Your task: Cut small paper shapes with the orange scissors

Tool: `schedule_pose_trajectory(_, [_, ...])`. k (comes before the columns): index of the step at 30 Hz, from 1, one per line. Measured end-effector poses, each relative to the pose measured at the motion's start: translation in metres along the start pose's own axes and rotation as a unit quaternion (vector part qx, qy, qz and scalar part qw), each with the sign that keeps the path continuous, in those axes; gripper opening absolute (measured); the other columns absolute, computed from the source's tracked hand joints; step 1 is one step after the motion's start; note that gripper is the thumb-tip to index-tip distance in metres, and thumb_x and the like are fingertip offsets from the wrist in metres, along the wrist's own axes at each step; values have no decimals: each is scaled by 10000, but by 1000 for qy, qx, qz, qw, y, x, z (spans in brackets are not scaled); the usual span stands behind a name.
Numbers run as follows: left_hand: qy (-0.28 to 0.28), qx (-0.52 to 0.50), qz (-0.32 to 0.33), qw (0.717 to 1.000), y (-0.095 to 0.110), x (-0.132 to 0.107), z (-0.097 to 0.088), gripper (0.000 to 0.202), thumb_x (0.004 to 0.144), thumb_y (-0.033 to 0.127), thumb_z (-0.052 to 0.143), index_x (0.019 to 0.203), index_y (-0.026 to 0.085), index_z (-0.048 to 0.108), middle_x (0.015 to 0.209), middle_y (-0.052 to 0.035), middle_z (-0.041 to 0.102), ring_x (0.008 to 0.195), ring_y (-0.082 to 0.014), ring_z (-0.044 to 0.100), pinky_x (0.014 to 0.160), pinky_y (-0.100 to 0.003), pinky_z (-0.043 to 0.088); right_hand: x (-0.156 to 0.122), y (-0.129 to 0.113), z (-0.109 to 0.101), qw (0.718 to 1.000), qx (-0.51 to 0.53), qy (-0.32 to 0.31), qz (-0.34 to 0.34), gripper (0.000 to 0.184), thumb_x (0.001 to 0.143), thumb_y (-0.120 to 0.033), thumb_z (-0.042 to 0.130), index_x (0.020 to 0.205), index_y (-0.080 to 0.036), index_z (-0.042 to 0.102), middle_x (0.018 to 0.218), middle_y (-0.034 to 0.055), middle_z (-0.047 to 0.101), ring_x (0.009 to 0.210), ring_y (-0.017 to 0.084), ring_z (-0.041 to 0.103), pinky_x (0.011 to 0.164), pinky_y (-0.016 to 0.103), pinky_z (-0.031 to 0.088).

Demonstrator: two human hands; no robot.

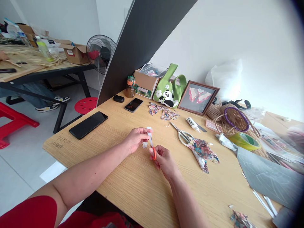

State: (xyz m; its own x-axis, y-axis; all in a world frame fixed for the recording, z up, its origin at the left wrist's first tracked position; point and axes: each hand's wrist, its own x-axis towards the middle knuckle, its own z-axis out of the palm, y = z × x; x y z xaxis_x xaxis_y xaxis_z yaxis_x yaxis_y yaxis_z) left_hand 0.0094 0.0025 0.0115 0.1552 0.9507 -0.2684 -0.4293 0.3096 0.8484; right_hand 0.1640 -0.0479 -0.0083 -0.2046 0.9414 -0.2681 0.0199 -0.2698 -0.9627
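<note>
Over the middle of the wooden table, my left hand pinches a small piece of white paper. My right hand grips a small pair of scissors with orange handles, their blades up against the paper. A ragged whitish scrap hangs just below my left fingers. To the right lie larger scissors with pale handles, their handles touching a piece of floral fabric. Several floral cut-outs are spread farther back.
A large black phone and a smaller phone lie left. Behind stand a bottle, a green panda bag and a framed butterfly piece. A white glue bottle and woven baskets are on the right.
</note>
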Motion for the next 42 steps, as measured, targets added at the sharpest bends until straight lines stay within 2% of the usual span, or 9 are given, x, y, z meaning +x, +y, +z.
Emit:
schedule_pose_trajectory(7, [-13, 3, 0, 1000, -1, 1, -2, 324, 543, -5, 683, 849, 92, 732, 844, -71, 649, 636, -87, 541, 598, -211, 422, -1, -2, 0, 1000, 0, -6, 3, 527, 646, -653, 770, 672, -194, 513, 577, -42, 547, 395, 51, 333, 339, 199, 264])
schedule_pose_trajectory(13, [-17, 20, -1, 1000, 0, 0, 0, 326, 540, 17, 677, 854, 90, 730, 737, -32, 628, 576, -78, 514, 576, -204, 409, -3, -3, 0, 1000, -3, -23, 11, 538, 673, -676, 741, 704, -182, 531, 593, -36, 553, 406, 49, 354, 342, 183, 273])
schedule_pose_trajectory(31, [-9, 55, 28, 998, -4, -1, 0, 316, 580, 34, 669, 885, 98, 724, 716, -33, 623, 597, -98, 539, 603, -227, 420, -1, 0, 0, 1000, -16, -11, 4, 561, 656, -713, 726, 675, -196, 510, 583, -40, 530, 401, 52, 314, 342, 206, 247])
schedule_pose_trajectory(42, [0, 42, 19, 999, -3, -1, -1, 312, 592, 27, 674, 893, 96, 719, 744, -35, 628, 582, -89, 545, 601, -228, 428, 0, 2, 0, 1000, -9, -5, 5, 553, 640, -700, 745, 667, -200, 509, 564, -49, 516, 389, 52, 302, 335, 214, 241])
